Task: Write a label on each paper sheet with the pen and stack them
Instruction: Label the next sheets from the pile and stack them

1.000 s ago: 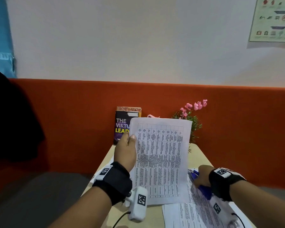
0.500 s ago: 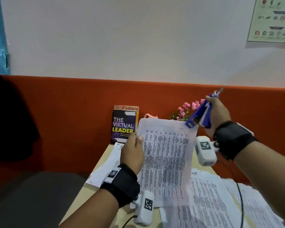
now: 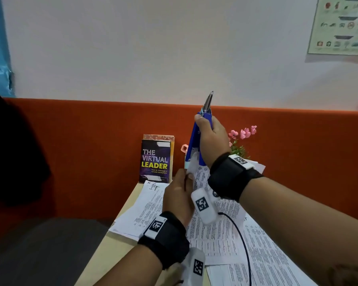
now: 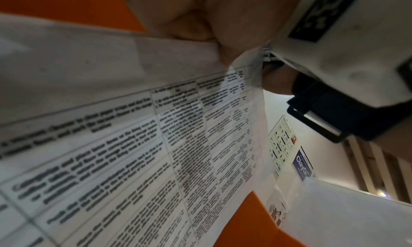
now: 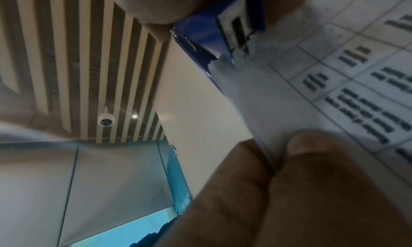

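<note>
Blue plastic fills the right hand (image 3: 212,139): its fingers are curled around a blue stapler (image 3: 193,144) held upright, together with a pen (image 3: 207,101) whose silver tip points up above the knuckles. Half a second ago this hand was further right, in front of the pink flowers (image 3: 243,132), with the stapler tilted; it has since swung left, so the stapler's mouth now sits on the top corner of the printed paper sheet (image 3: 213,230). A second ago the same hand lay low on the table.

The left hand (image 3: 179,196) pinches that sheet near its top edge between thumb and fingers, just under the stapler; the right wrist view shows the thumb (image 5: 312,145) pressed on the paper. The sheet, raised earlier, now slopes lower, its bottom end over the loose printed sheets (image 3: 262,265) spread on the beige table (image 3: 103,256). Left of the hands lies a stack of sheets (image 3: 145,209) with a handwritten mark at its top corner. A book titled "The Virtual Leader" (image 3: 155,161) leans against the orange partition (image 3: 81,151) at the table's far end. The camera's aim has dipped, so more of the table shows.
</note>
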A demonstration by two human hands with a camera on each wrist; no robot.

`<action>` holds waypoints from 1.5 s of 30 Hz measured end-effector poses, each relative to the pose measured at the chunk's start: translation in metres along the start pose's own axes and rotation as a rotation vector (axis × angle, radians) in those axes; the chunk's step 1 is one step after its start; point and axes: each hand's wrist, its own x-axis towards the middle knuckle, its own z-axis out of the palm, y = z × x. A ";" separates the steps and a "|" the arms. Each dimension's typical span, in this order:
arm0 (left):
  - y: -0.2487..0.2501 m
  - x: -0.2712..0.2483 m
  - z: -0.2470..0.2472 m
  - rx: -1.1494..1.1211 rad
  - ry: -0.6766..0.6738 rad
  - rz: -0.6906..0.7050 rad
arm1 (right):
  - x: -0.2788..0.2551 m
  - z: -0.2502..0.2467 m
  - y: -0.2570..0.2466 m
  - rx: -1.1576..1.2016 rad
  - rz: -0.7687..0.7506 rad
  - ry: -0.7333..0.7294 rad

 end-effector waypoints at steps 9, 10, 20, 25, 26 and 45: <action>0.002 0.000 0.000 -0.035 -0.066 -0.044 | 0.003 0.000 0.002 -0.103 -0.042 0.079; 0.002 -0.001 0.001 -0.078 -0.076 -0.073 | 0.004 0.000 0.003 -0.092 -0.027 0.075; -0.040 0.027 -0.026 0.153 -0.054 -0.212 | 0.017 -0.036 0.007 0.085 0.112 0.211; -0.060 0.088 -0.073 0.377 -0.001 -0.299 | 0.002 -0.089 0.063 -0.054 0.590 0.046; -0.066 0.101 -0.081 0.441 -0.030 -0.322 | -0.009 -0.098 0.077 -0.111 0.681 -0.003; -0.124 0.105 -0.026 0.798 -0.312 -0.223 | -0.077 -0.129 0.176 -0.265 1.115 -0.189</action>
